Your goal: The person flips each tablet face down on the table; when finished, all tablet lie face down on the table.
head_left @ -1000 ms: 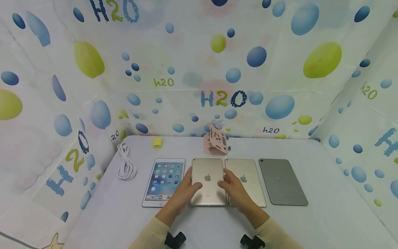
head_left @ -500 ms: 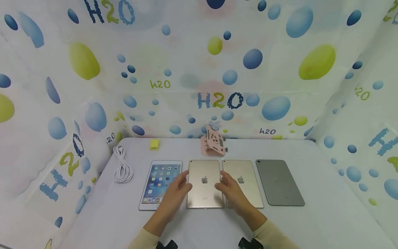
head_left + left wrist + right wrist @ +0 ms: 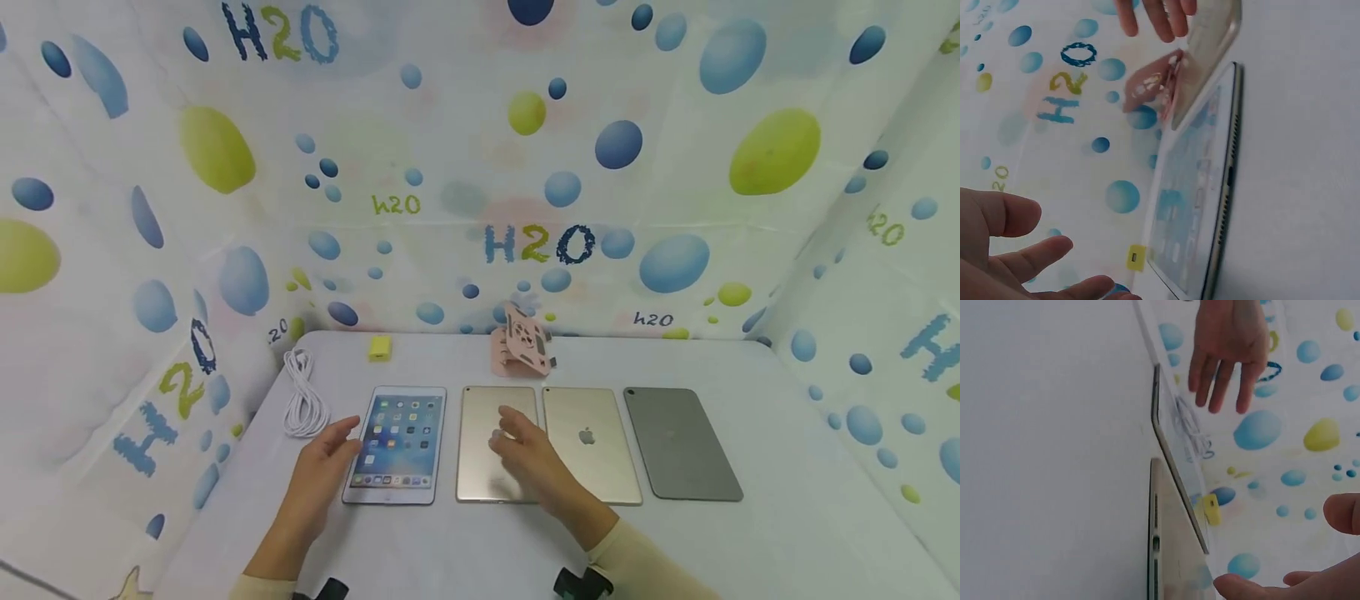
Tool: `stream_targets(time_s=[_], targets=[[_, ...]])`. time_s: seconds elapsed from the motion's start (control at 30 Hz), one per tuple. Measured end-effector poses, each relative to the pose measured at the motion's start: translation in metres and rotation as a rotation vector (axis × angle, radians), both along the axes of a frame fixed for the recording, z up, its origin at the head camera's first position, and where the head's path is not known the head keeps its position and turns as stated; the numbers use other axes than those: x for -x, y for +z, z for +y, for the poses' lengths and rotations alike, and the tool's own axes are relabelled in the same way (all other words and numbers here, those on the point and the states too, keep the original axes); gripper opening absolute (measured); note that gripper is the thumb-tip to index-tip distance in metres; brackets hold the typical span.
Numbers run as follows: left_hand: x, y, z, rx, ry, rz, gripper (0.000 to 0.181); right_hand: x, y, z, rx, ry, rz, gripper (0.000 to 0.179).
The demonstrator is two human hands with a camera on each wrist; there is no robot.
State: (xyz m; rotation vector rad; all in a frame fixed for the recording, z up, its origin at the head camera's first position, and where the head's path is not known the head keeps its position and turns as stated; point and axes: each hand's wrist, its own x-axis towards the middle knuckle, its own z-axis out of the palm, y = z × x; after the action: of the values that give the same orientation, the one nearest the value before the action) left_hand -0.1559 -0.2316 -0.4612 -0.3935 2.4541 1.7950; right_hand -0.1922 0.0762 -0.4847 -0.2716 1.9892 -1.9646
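A white tablet point(image 3: 397, 442) with its screen lit lies face up at the left of a row. Beside its left edge is my left hand point(image 3: 315, 471), fingers spread and nothing held; in the left wrist view its fingers point(image 3: 1032, 253) stand apart from the tablet. Over a gold tablet point(image 3: 480, 458), lying back up, hovers my right hand point(image 3: 532, 458), thumb and fingers parted with nothing between them. It covers that tablet's right part. Another gold tablet point(image 3: 592, 408) and a grey tablet point(image 3: 682, 442) lie back up farther right.
At the back left are a coiled white cable point(image 3: 303, 396) and a yellow charger block point(image 3: 380, 348). A pink folding stand point(image 3: 522, 343) stands at the back middle of the white table point(image 3: 787, 467). Patterned cloth point(image 3: 465, 125) walls the table at the back and sides.
My left hand has gone from the first gold tablet's left edge to the white tablet's left side. My right hand has left the right edge and shifted left over the gold tablet.
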Motion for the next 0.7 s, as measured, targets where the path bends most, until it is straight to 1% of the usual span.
stream_targets(time_s=[0.07,0.13,0.2,0.3,0.4,0.53,0.7], targets=[[0.001,-0.004,-0.002,0.04,-0.013,-0.025,0.05,0.001,0.001,-0.012,0.056,0.036,-0.059,0.072],[0.0,-0.007,-0.003,0.078,-0.022,-0.049,0.05,0.001,0.001,-0.024,0.135,0.072,-0.126,0.07],[-0.001,-0.01,-0.003,0.105,-0.025,-0.055,0.051,0.0,0.001,-0.037,0.19,0.101,-0.177,0.069],[0.001,-0.013,-0.004,0.132,-0.025,-0.051,0.051,0.001,-0.001,-0.052,0.248,0.117,-0.233,0.065],[0.004,-0.014,-0.004,0.137,-0.03,-0.047,0.053,0.002,-0.002,-0.063,0.257,0.098,-0.271,0.063],[0.005,-0.015,-0.005,0.143,-0.044,-0.051,0.054,0.003,-0.002,-0.072,0.237,0.059,-0.304,0.062],[0.008,-0.014,-0.008,0.206,-0.115,-0.075,0.056,0.004,0.002,-0.077,0.221,0.035,-0.299,0.064]])
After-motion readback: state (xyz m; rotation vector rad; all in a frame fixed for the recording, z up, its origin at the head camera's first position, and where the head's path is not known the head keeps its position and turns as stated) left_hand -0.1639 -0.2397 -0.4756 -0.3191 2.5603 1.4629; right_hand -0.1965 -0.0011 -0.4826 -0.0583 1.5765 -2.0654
